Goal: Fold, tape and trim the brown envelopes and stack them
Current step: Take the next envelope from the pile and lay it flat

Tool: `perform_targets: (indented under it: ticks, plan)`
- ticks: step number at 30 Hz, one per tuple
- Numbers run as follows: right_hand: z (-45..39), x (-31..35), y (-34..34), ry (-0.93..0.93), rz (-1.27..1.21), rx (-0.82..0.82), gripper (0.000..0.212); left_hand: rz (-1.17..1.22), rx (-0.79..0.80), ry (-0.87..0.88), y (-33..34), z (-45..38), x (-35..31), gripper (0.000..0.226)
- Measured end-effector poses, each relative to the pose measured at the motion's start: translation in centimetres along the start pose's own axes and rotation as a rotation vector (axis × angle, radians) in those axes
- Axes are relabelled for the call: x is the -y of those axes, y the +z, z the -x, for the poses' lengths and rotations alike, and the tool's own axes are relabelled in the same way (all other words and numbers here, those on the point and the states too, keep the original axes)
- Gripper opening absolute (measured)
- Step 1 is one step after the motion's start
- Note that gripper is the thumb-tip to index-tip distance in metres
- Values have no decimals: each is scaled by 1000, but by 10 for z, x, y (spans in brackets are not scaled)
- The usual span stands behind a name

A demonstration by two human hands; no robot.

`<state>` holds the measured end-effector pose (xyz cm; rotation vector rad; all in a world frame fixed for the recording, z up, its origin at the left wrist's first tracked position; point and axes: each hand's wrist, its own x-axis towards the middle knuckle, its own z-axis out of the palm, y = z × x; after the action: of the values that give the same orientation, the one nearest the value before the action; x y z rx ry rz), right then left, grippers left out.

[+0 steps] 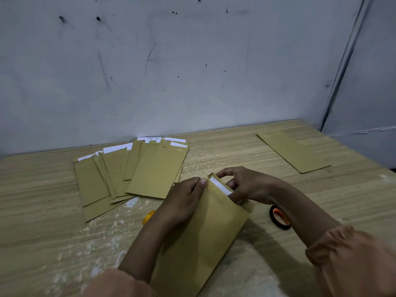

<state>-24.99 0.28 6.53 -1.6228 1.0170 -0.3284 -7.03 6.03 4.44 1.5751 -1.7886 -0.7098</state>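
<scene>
- One head view: a brown envelope [199, 236] is held tilted above the desk [42, 221], its plain smooth face toward the camera and a white strip [220, 185] showing at its top edge.
- The left hand [184, 200] pinches the envelope's top left corner, thumb on the front.
- The right hand [246, 185] curls its grip round the top right edge, by the white strip.
- A fanned pile of brown envelopes [132, 172] with white strips lies behind, near the wall [192, 61].
- A single brown envelope [293, 152] lies flat, well apart at the far right.
- A black and orange tape roll [279, 217] sits under the right forearm.
</scene>
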Motion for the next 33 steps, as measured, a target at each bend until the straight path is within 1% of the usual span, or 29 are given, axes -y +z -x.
perform_targets:
  ticks: [3,7,10,13,17,20,26,30,33]
  plan:
    - [-1,1,1,14,1,11,63,-16,3,2,1,0,0,39]
    - [1,0,-4,29,-61,43,70,30,-31,-4,-1,0,2,40]
    - [-1,-3,-6,48,1,39,75,37,-31,0,-1,-1,3,40]
    - [-1,-3,-3,53,44,26,75,30,-19,-3,2,-1,2,38]
    - [1,0,-3,51,-13,38,73,50,-26,-30,2,-2,2,37]
    - [1,0,-3,43,-52,43,73,43,-27,-18,1,-2,0,39]
    - [-2,-1,2,46,-21,22,79,64,-8,4,2,-1,3,39]
    - [0,0,4,62,61,31,85,108,-3,16,5,-1,3,38]
    - [1,0,4,59,83,34,83,143,-8,14,7,-1,1,37]
